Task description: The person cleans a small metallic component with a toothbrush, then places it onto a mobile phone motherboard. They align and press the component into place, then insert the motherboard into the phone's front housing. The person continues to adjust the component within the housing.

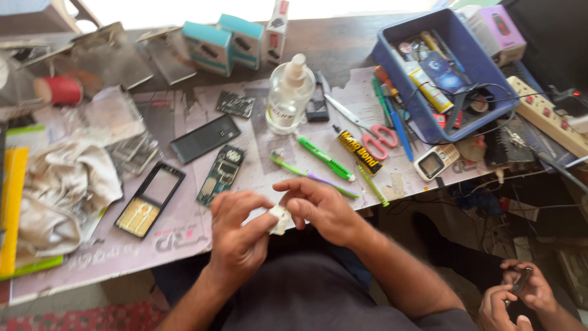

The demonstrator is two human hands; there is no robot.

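Note:
Both my hands meet at the near edge of the table over my lap. My left hand (pixel 240 236) and my right hand (pixel 318 207) together pinch a small white wad (pixel 279 219), perhaps cotton or tissue, between their fingertips. Just beyond the hands lie a green circuit board (pixel 221 174), a phone's front frame (pixel 149 200), a dark back cover (pixel 204 138) and a green-and-purple toothbrush (pixel 312 175). A clear spray bottle (pixel 289 95) stands farther back.
A blue bin (pixel 392 67) of tools sits at the back right, with scissors (pixel 367 129), a glue tube (pixel 358 151), pens and a small white phone (pixel 435 161) beside it. A crumpled cloth (pixel 64 190) lies left. Another person's hands (pixel 520 294) hold something small at bottom right.

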